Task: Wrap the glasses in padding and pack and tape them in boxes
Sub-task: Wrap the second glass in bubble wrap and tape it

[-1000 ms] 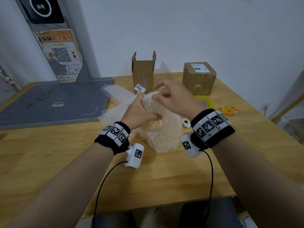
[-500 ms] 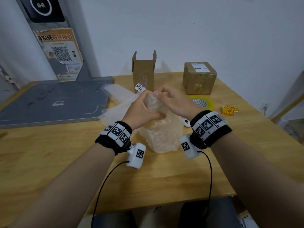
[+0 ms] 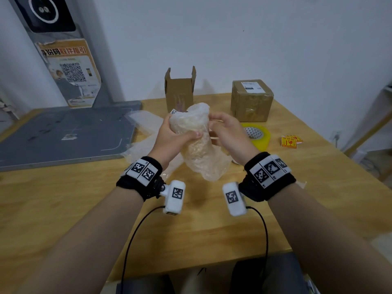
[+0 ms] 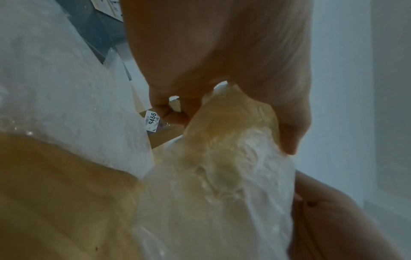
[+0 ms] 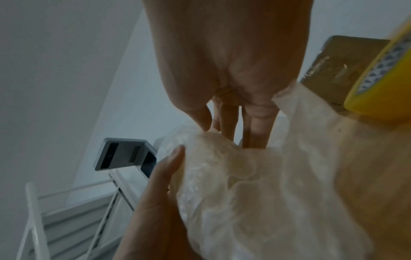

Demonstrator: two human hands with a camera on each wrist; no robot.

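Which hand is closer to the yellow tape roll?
Right. The right hand is just beside the yellow tape roll, on its left. The left hand is farther left, gripping the bubble-wrapped bundle between them.

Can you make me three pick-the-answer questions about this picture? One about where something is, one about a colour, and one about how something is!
1. Where is the tape roll?
A. On the table, right of the hands
B. Inside the open box
C. On the grey mat

2. What colour is the tape roll?
A. Blue
B. Yellow
C. Black

3. How is the box with the white label?
A. Open and empty
B. Closed and taped
C. Squashed flat

Answers:
1. A: the roll lies flat on the wooden table, beside the right hand.
2. B: its rim is bright yellow in the head view and the right wrist view.
3. B: shiny tape wraps its closed top and sides, while the other box stands with its flaps up behind the bubble-wrap bundle that the left hand grips.
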